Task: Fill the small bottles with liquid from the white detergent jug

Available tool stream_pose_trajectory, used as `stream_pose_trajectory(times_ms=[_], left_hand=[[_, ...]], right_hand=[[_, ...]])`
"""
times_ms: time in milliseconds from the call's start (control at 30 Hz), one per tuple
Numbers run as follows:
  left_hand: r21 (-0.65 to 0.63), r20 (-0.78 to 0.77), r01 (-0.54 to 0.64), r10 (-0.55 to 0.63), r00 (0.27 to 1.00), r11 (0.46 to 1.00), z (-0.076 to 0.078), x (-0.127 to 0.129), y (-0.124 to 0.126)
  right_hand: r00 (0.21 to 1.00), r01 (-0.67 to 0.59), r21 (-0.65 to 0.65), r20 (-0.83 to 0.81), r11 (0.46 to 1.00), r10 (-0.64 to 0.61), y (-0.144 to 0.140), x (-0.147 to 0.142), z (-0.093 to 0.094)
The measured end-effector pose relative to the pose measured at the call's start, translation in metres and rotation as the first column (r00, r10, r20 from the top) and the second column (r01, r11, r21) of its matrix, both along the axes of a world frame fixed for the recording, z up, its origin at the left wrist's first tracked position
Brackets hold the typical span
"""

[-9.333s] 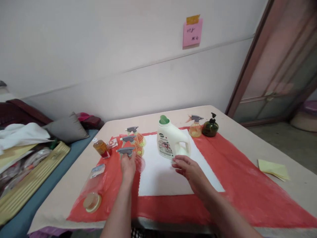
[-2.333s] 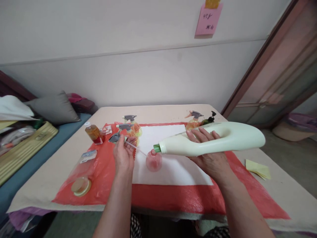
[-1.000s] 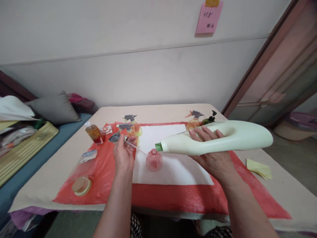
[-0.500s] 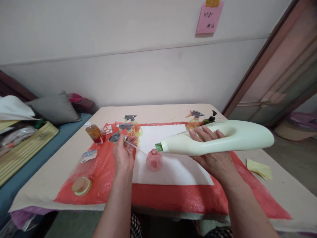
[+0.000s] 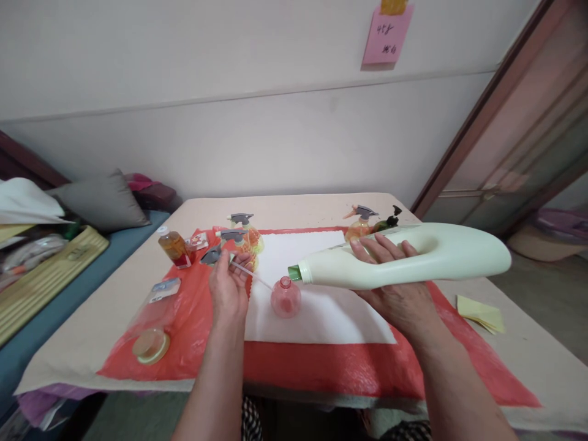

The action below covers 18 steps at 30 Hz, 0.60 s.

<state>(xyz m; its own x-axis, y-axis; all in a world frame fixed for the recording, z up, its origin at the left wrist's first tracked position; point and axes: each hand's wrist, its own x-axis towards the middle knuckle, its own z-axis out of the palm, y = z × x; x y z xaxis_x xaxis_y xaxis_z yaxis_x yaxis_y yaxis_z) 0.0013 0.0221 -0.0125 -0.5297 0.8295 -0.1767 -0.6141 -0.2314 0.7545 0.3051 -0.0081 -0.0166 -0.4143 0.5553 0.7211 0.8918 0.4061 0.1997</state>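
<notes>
My right hand [image 5: 395, 269] is closed around a large pale green detergent bottle [image 5: 459, 248], tilted nearly level. Its green spout [image 5: 294, 272] hangs just above and beside the open neck of a small round pink bottle [image 5: 285, 299]. That bottle stands upright on a white sheet [image 5: 321, 318]; whether liquid flows from the spout I cannot tell. To its left, my left hand [image 5: 229, 283] grips a grey spray trigger head [image 5: 211, 255] whose thin tube points toward the pink bottle.
Spray bottles stand behind my left hand [image 5: 252, 239] and at the back right [image 5: 361, 226]. At left are an amber bottle [image 5: 174, 246] and a clear jar lying on its side [image 5: 156, 309]. Yellow paper [image 5: 481, 312] lies right, beside the red plastic sheet [image 5: 321, 367].
</notes>
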Motion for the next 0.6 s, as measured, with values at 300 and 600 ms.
stream_pose_trajectory(times_ms=[300, 600], left_hand=[[-0.013, 0.000, -0.002, 0.002, 1.000, 1.000, -0.0005, -0.0003, 0.0003], [-0.006, 0.001, -0.002, 0.002, 1.000, 1.000, -0.0001, 0.0012, 0.0005]], right_hand=[[1.000, -0.002, 0.022, 0.006, 1.000, 0.002, 0.0010, 0.0002, -0.0005], [1.000, 0.019, -0.002, 0.015, 1.000, -0.019, -0.0001, -0.0008, 0.0008]])
